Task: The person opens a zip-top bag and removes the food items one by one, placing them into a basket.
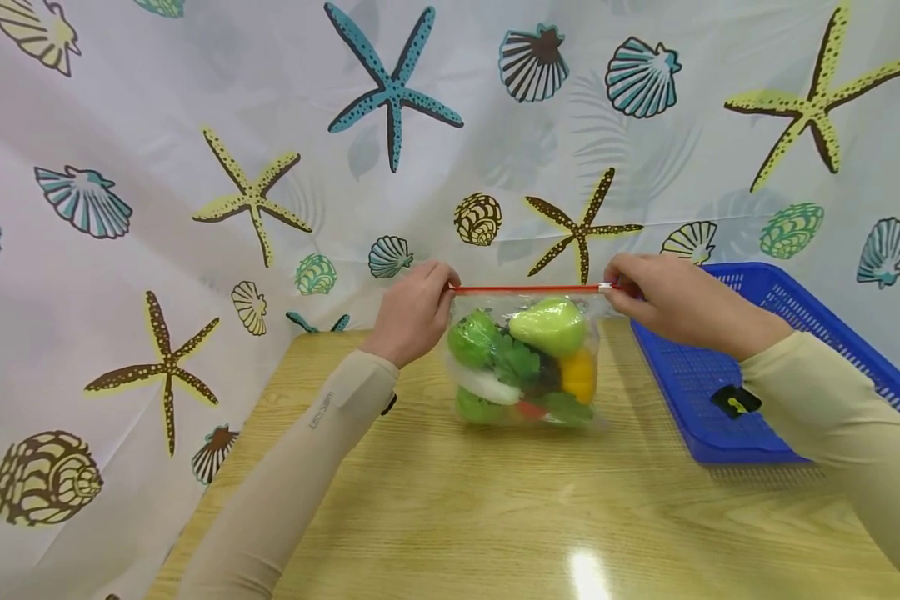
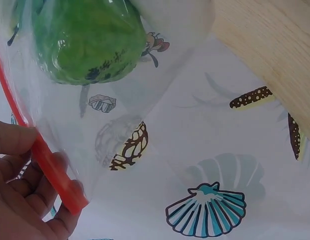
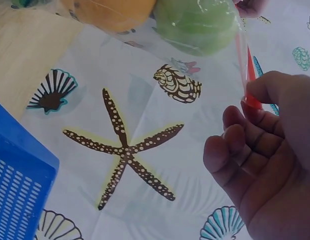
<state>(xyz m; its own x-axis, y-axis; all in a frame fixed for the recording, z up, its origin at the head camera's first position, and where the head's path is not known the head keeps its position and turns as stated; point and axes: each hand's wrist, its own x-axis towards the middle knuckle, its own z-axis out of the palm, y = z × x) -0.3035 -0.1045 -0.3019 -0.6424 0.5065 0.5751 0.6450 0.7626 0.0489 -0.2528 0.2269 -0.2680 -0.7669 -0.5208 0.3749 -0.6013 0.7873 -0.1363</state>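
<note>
A clear slider zip bag (image 1: 525, 290) with a red top strip hangs upright between my two hands, its bottom close over the table. Inside it I see a pale green pear-shaped piece (image 1: 547, 327), a green pepper-like piece (image 1: 474, 337), a dark leafy green piece (image 1: 516, 360), a white piece (image 1: 487, 386) and a yellow-orange one (image 1: 578, 375). My left hand (image 1: 414, 312) grips the strip's left end, fingers curled behind it and thumb in front. At the other end, my right hand (image 1: 667, 292) pinches the strip between thumb and forefinger, right beside the small white slider (image 1: 606, 286).
A blue perforated plastic basket (image 1: 690, 417) stands on the right of the wooden table (image 1: 450, 517), under my right forearm. Behind the table hangs a white cloth (image 1: 435, 200) printed with starfish and shells; it also covers the left side.
</note>
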